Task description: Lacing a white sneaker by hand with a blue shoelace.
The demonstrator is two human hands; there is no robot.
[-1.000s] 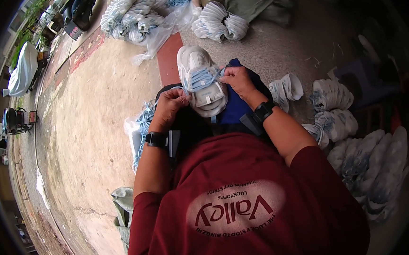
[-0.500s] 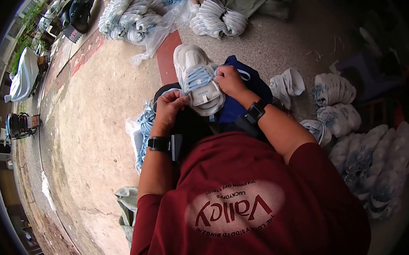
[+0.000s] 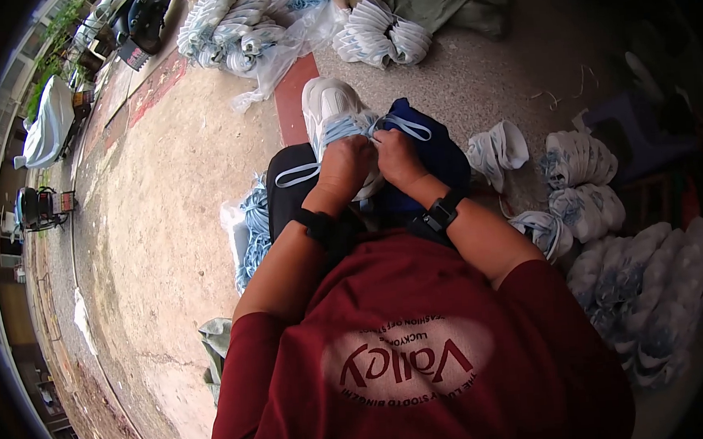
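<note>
A white sneaker rests over my lap with its toe pointing away from me. Light blue shoelace crosses its upper. My left hand is closed over the tongue area, pinching the lace; one loop sticks out on its left. Close beside it, my right hand also pinches the lace, with another loop extending right over the dark blue cloth on my knee. My hands nearly touch and cover the shoe's collar and much of the tongue.
Bundled white shoe uppers lie at the far left, with another bundle at the far middle. More shoe stacks are on the right. Light blue laces hang left of my lap. A purple stool stands at right.
My left hand has moved right, from the shoe's left side to over the tongue beside my right hand. Lace loops now stick out on both sides.
</note>
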